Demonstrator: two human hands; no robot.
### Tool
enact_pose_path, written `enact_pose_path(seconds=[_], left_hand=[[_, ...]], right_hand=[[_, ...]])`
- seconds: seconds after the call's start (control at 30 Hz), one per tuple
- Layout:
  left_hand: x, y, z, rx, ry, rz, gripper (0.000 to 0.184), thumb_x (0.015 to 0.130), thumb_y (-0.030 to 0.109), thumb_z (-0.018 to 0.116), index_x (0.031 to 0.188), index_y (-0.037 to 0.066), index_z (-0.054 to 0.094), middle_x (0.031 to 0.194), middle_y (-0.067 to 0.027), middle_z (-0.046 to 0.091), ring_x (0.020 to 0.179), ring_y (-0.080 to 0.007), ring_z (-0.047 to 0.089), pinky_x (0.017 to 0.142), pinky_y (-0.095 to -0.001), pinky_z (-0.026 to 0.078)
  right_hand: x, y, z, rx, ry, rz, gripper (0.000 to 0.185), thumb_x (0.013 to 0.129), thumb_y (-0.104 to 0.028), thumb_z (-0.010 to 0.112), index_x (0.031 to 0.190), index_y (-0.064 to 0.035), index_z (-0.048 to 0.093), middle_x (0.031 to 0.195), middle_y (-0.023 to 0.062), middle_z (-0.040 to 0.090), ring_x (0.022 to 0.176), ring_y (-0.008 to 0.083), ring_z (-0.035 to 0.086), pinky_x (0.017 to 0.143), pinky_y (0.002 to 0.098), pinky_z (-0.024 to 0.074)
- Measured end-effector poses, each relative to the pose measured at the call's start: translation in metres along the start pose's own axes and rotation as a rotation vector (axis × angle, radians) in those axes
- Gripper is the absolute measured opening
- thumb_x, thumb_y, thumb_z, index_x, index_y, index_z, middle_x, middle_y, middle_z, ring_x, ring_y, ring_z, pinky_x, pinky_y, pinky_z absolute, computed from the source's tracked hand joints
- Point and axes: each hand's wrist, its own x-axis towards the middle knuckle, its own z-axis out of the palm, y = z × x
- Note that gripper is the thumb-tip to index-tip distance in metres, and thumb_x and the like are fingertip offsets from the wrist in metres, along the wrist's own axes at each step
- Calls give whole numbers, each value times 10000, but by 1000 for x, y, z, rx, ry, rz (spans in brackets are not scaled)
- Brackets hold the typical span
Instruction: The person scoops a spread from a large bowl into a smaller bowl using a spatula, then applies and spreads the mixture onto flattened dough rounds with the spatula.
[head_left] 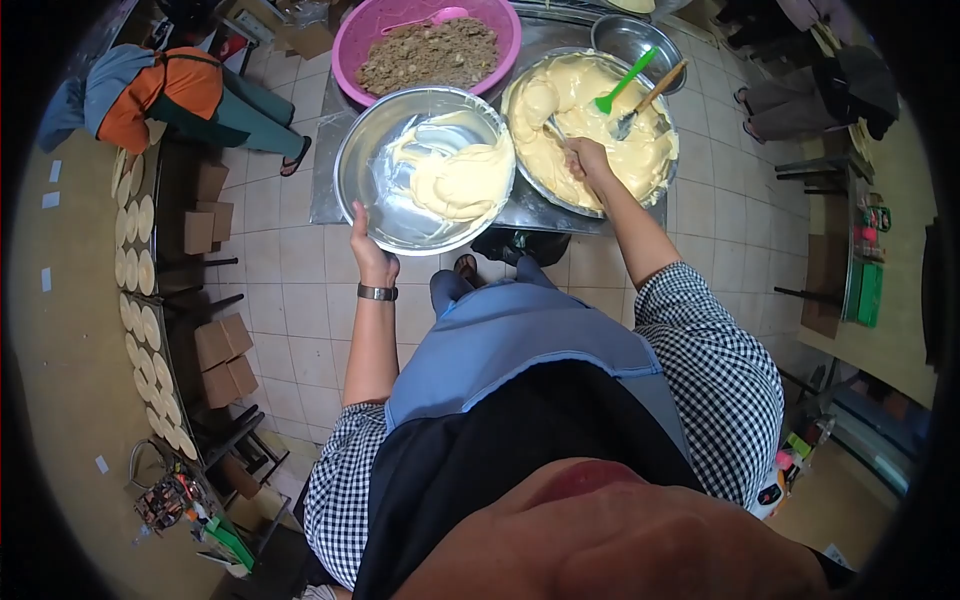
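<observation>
My left hand (372, 252) grips a steel bowl (370, 165) at its near left rim, thumb up along the side and fingers partly hidden beneath. Pale yellow cream (455, 183) lies smeared across the right part of that bowl. To the right, a wide basin (590, 207) is full of thicker yellow cream (560, 95). My right hand (587, 160) is closed over this basin around a metal utensil (553, 126), its far end sunk in the cream. A green spatula (625, 80) and a wooden-handled tool (655, 95) also stand in the basin.
Behind the bowl, a pink tub (345, 50) holds brown crumbly filling and a pink scoop. Another steel bowl (610, 38) sits at the back of the metal table (328, 190). Flat round discs (145, 340) line the left table. People stand at the left (190, 95) and right (815, 95).
</observation>
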Motion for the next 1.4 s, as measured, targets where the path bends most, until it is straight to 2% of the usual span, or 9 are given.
enact_pose_path(seconds=[0.3, 0.57, 0.63, 0.7, 0.77, 0.83, 0.87, 1.0, 1.4], left_hand=[[-5, -2, 23, 46, -86, 37, 612, 948, 445, 503, 1314, -39, 423, 1268, -154, 533, 1144, -255, 546, 966, -375, 438], [28, -36, 61, 109, -192, -46, 577, 959, 430, 493, 1301, -33, 454, 1247, -150, 559, 1123, -240, 562, 962, -360, 439], [35, -53, 83, 68, -171, -14, 506, 952, 400, 527, 1142, -67, 568, 1084, -137, 627, 959, -196, 616, 839, -323, 485], [37, -69, 97, 70, -204, -20, 511, 942, 408, 542, 1140, -62, 568, 1087, -140, 625, 955, -199, 614, 846, -325, 482], [41, -82, 105, 72, -211, -58, 528, 933, 419, 552, 1152, -61, 560, 1101, -149, 622, 963, -209, 614, 862, -332, 478], [34, -88, 115, 90, -281, -142, 564, 967, 426, 473, 1273, -48, 474, 1209, -161, 585, 1097, -245, 582, 946, -364, 455], [30, -90, 119, 93, -268, -154, 565, 966, 435, 465, 1276, -37, 474, 1222, -163, 579, 1110, -258, 577, 952, -381, 453], [25, -89, 119, 13, -289, -164, 579, 959, 454, 462, 1302, -13, 460, 1258, -170, 558, 1132, -284, 564, 972, -405, 440], [-11, -53, 54, -37, -259, -138, 609, 945, 451, 490, 1321, -24, 436, 1281, -183, 542, 1143, -291, 559, 981, -410, 441]], right_hand=[[-33, -15, -42, 187, -105, -222, 225, 910, -127, 505, 1076, -9, 603, 645, 42, 561, 413, 77, 418, 340, 210, 291], [-123, -69, -102, 138, -43, -390, 269, 919, -197, 589, 1124, -26, 626, 690, 35, 605, 446, 51, 452, 366, 187, 301], [-160, -81, -106, -34, 32, -475, 244, 907, -195, 616, 1089, -37, 657, 695, 22, 606, 453, 51, 458, 394, 179, 304], [-174, -72, -103, -95, 28, -496, 231, 897, -199, 640, 1065, -45, 678, 690, 17, 608, 518, 43, 497, 436, 212, 355], [-177, -49, -91, -389, 195, -1073, 217, 877, -184, 659, 1068, -81, 684, 688, 41, 585, 555, 104, 533, 495, 281, 423], [-213, -46, -78, -634, 272, -1121, 235, 847, -151, 668, 1077, -107, 681, 720, 53, 572, 600, 144, 550, 538, 311, 445], [-227, -44, -75, -878, 352, -1159, 271, 816, -118, 677, 1087, -132, 678, 753, 65, 560, 644, 184, 566, 580, 340, 468], [-238, -25, -108, -1249, 337, -1308, 430, 704, -43, 666, 1118, -159, 651, 863, 61, 547, 775, 232, 577, 631, 344, 476], [-255, -59, -169, -1422, 229, -1427, 438, 718, -15, 655, 1127, -172, 645, 862, 61, 548, 763, 243, 568, 623, 354, 473]])
